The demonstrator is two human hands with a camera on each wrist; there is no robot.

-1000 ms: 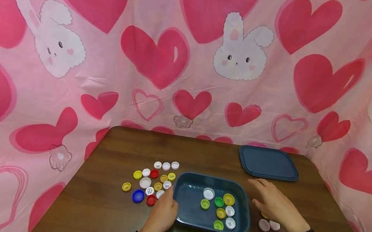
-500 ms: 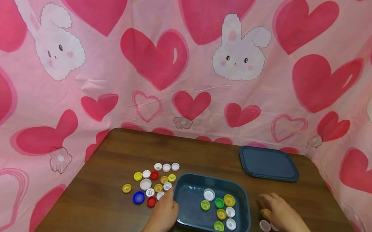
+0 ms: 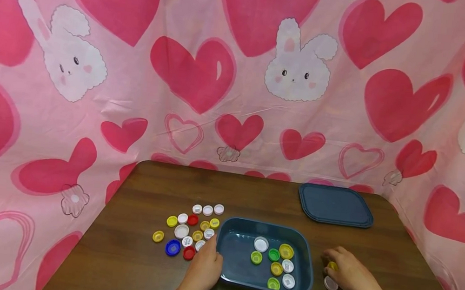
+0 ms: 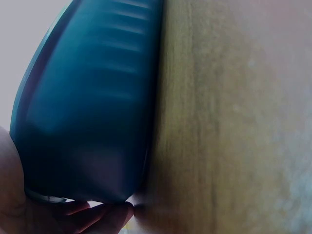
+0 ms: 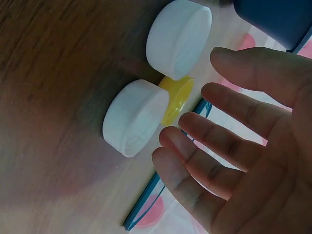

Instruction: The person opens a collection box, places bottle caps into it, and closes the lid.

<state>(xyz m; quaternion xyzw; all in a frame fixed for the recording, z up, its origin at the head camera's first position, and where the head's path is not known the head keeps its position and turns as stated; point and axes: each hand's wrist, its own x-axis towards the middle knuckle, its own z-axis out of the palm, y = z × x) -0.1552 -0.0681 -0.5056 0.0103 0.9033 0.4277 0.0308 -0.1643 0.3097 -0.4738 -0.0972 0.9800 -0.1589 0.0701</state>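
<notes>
My left hand [image 3: 204, 266] grips the left side of a dark blue rectangular box [image 3: 235, 262], and the left wrist view shows the fingers curled at the end of its wall [image 4: 92, 112]. Several bottle caps in white, yellow and green lie inside, mostly toward the right. Right of the box, my right hand [image 3: 352, 273] hovers low over a white cap [image 3: 330, 284] and a yellow cap [image 3: 332, 265]. Its fingers are spread and loosely bent, holding nothing. The right wrist view shows two white bottle caps [image 5: 136, 117] with the yellow one between them, just off the fingertips.
Left of the box, several loose caps in white, yellow, red and blue [image 3: 172, 247] are scattered on the brown wooden table [image 3: 120, 265]. A flat dark blue lid [image 3: 334, 205] lies at the back right. A pink cloth with hearts and rabbits [image 3: 197, 71] hangs behind the table.
My right hand has come down from above the table's right side and back toward me, over the loose caps there. The left hand and the box have stayed in place.
</notes>
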